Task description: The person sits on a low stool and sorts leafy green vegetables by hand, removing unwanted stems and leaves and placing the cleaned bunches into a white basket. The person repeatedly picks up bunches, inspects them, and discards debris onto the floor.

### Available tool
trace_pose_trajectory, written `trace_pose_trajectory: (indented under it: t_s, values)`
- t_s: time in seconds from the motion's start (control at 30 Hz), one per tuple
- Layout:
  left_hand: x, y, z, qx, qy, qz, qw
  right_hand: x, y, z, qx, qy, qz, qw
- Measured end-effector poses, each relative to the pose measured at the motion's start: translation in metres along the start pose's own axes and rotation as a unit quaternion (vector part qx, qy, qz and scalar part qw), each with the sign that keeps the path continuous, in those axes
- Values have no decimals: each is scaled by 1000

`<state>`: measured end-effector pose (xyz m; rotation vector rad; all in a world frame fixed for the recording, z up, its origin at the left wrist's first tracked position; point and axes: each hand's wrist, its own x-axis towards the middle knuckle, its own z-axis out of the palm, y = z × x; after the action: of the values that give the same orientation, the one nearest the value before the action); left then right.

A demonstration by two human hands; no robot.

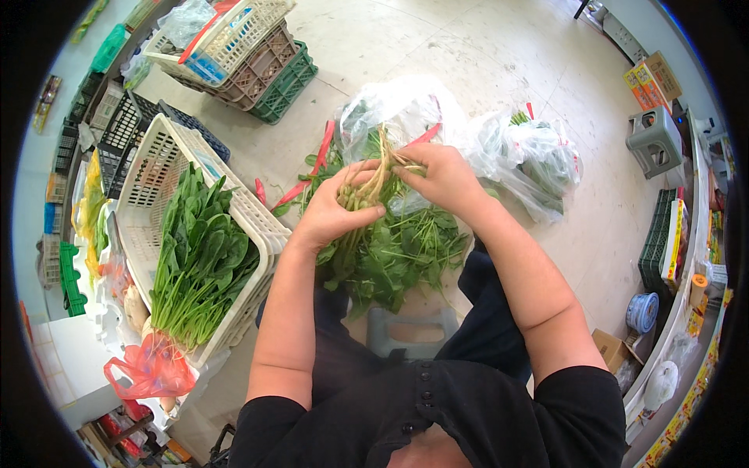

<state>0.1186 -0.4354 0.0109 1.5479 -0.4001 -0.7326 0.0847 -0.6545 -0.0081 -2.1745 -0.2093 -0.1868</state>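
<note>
My left hand (342, 205) is closed around the pale stems of a bunch of leafy greens (351, 240), whose leaves hang down toward the floor. Thin, light-brown strands (381, 158) stick up from this bunch; whether they are roots or a tie I cannot tell. Beside them, my right hand (436, 175) pinches a few pale stem or root ends between thumb and fingers. Loose leafy greens (421, 245) lie on the floor below both hands. Just beyond my hands, a clear plastic bag (404, 99) lies open, with a red strip (424, 136) by it.
At left, a cream plastic basket (169, 137) holds spinach (205, 251), and a red plastic bag (155, 368) sits at its near corner. Stacked crates (251, 76) stand farther back. Another bag of greens (532, 158) lies to the right. A grey stool (409, 327) is between my legs.
</note>
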Motion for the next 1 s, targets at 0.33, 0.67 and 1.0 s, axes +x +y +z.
trace_pose_trajectory:
  t_s: [0.33, 0.67, 1.0]
  values:
    - [4, -13, -3, 20, 0, 19, 1000, 1, -9, -4, -18, 1, 0, 1000]
    - [5, -21, -8, 41, -3, 20, 999, 0, -9, -4, -101, 29, -78, 991]
    - [-6, 1, -33, -40, 29, 44, 998, -1, 8, -26, -91, -223, 19, 970]
